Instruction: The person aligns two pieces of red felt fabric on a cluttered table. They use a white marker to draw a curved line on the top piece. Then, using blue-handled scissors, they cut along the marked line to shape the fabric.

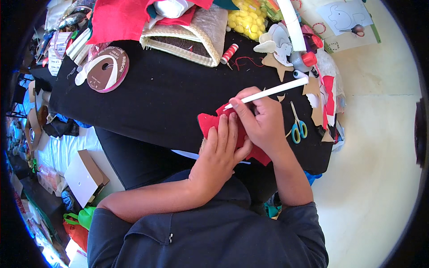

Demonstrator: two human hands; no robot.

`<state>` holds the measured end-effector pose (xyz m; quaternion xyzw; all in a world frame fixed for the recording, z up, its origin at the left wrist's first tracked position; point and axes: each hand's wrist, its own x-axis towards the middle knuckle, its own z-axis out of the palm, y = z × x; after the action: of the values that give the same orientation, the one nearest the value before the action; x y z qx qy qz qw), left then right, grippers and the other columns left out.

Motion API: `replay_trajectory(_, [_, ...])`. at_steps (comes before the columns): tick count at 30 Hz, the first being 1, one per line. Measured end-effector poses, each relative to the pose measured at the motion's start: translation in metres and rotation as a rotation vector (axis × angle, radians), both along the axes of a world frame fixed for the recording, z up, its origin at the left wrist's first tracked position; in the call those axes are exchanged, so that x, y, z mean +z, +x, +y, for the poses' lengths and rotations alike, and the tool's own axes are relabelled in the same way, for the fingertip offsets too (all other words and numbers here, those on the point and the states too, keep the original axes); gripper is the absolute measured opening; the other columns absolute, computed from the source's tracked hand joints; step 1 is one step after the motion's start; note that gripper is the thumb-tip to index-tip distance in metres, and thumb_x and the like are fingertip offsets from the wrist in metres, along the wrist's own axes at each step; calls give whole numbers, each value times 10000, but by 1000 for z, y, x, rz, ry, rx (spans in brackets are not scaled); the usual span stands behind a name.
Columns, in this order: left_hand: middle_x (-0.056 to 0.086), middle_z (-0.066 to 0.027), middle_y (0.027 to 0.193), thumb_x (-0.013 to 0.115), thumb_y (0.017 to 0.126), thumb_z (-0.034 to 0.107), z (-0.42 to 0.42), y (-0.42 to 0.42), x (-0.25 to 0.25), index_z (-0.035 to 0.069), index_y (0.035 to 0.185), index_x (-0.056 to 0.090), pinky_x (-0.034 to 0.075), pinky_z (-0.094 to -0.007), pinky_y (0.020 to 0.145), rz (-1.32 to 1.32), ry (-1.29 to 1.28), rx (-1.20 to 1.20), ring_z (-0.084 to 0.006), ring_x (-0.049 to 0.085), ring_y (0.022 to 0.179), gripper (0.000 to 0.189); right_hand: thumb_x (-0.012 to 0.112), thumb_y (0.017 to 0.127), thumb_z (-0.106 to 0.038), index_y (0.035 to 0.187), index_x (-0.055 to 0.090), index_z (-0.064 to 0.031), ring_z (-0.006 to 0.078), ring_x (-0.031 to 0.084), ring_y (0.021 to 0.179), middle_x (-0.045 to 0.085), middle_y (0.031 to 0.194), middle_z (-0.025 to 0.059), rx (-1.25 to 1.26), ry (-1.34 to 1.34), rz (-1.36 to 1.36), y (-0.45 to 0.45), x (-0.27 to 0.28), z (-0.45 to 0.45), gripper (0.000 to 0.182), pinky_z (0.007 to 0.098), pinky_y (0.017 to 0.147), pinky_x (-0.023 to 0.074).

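Note:
My left hand (pixel 216 150) lies palm down on a piece of red felt (pixel 208 121) at the near edge of the black-covered table (pixel 157 100), holding it in place with its fingers. A dark layer shows along the felt's left edge, and a tan edge peeks out beside the fingers. In my right hand (pixel 264 119) is a slim white pen (pixel 274 89), slanting up to the right. Its tip meets the felt just beyond my left fingertips. Most of the felt's middle is hidden under both hands.
Scissors with blue handles (pixel 299 131) lie right of my right hand. Farther back are a red thread spool (pixel 230 53), a folded mat (pixel 214 37), a bag of yellow pompoms (pixel 248 20) and a cardboard star (pixel 278 65). A ribbon roll (pixel 108 68) sits at left.

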<state>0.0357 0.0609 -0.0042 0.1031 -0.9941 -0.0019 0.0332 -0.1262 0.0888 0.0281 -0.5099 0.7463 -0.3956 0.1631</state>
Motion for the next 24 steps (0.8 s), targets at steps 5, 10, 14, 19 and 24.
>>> replay_trajectory(5, [355,-307,1509,780,634,621,1,-1,-3,229,1507,296,303,-486,1108,27,2,10,-448,353,1396,1073,687,929,-154,929,662,-24,104,593,603,658,710,67,-27,-48,-93,0,1,0,132,256,551,448])
replay_trajectory(10, [349,-306,1515,780,634,622,0,-2,-1,215,1503,300,301,-484,1110,4,-9,-4,-442,352,1398,1072,679,935,-144,931,662,-22,102,580,594,656,704,64,14,-24,-114,-1,-4,2,124,251,545,437])
replay_trajectory(14, [350,-300,1519,769,642,632,0,-1,-1,204,1492,321,296,-476,1114,16,-8,6,-441,345,1403,1052,680,936,-151,929,665,-28,105,571,578,651,694,60,-12,-39,-39,-7,-5,-1,125,253,537,431])
replay_trajectory(19, [359,-283,1521,757,645,642,-3,0,6,66,1482,357,294,-467,1117,5,28,5,-407,353,1407,1092,681,939,-149,928,668,-24,85,570,576,661,692,51,-40,-27,-77,-7,2,1,126,242,532,425])
replay_trajectory(24, [375,-278,1510,763,645,622,-5,0,3,-22,1423,442,309,-453,1105,57,85,17,-383,382,1383,1060,670,949,-102,930,658,-15,33,499,622,637,771,19,20,-59,-140,-5,-7,2,91,202,538,361])
